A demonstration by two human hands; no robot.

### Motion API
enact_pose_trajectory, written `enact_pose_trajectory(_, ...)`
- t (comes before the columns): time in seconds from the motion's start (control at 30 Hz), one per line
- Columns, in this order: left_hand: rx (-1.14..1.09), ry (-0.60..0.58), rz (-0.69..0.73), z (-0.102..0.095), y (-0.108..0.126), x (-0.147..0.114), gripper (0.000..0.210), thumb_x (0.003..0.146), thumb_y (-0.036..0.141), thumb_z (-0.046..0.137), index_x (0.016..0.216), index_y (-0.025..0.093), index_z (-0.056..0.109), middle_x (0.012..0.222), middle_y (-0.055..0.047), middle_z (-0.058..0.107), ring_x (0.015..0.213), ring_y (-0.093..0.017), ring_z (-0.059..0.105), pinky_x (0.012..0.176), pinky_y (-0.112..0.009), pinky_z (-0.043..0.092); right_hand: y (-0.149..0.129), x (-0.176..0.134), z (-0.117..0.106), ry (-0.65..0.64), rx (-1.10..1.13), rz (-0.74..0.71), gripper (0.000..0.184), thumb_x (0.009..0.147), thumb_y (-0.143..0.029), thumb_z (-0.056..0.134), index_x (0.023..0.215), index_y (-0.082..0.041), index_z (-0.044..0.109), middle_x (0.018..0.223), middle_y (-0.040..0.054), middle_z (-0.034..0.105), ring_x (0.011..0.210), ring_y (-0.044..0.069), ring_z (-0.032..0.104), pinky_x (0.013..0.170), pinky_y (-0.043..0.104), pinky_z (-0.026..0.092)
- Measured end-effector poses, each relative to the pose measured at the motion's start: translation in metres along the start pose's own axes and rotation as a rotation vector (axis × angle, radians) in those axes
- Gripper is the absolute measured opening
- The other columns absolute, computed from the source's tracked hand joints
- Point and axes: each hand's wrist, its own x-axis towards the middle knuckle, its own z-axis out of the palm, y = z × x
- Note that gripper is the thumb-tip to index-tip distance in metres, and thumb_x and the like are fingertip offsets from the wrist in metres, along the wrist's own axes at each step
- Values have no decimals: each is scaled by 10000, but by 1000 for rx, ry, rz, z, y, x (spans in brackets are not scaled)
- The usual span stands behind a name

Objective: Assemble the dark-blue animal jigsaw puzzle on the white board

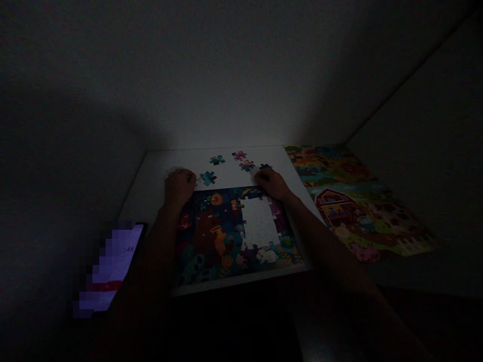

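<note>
A partly assembled jigsaw puzzle (211, 236) shows a brown bear and rabbits, with a white gap (261, 221) right of its middle. At its upper left edge, my left hand (180, 186) is closed with curled fingers, close to a loose blue puzzle piece (208, 177). Above the upper right edge, my right hand (272, 184) is closed in a pinch beside a pinkish puzzle piece (247, 166) and a dark puzzle piece (265, 167). Darkness hides what either hand holds, if anything. A teal puzzle piece (217, 160) and a pink puzzle piece (239, 155) lie farther back.
The puzzle lies on a white board (158, 161) against a pale surface. On the right are a farm picture puzzle (362, 221) and another animal picture (324, 163). A lit phone or tablet (116, 266) stands at the left. The scene is very dark.
</note>
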Motion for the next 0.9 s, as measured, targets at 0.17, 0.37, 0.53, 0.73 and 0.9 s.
enact_pose_trajectory(0.17,-196,75,-40,1,-10,-2,272,841,238,453,959,185,691,1044,-110,700,1020,-273,621,966,-420,465,0,1,0,7,11,2,124,834,-208,577,884,-191,690,906,33,706,842,184,621,772,287,462)
enact_pose_trajectory(0.37,-773,264,-376,-1,-13,1,271,746,172,428,900,183,651,849,-44,706,776,-181,668,751,-310,538,5,-1,1,13,27,1,139,812,-242,589,890,-204,698,884,41,711,809,201,635,737,308,473)
enact_pose_trajectory(0.53,-794,423,-464,0,-19,4,299,737,167,353,895,169,606,866,-51,687,699,-145,665,634,-256,523,13,0,4,-8,16,-16,167,826,-302,582,905,-215,700,916,56,712,835,220,649,758,334,483)
enact_pose_trajectory(0.73,-762,476,-501,2,-15,2,290,748,172,366,871,184,628,787,-27,657,668,-152,624,620,-261,484,0,-1,4,-34,-31,2,190,842,-306,563,931,-214,703,937,74,707,860,231,657,782,350,497)
enact_pose_trajectory(0.9,-721,465,-498,-2,-11,1,262,771,166,386,804,211,642,651,9,572,615,-162,546,587,-268,406,-11,11,-2,-103,-91,-75,238,868,-304,550,996,-194,718,1041,101,703,915,230,656,829,346,501)
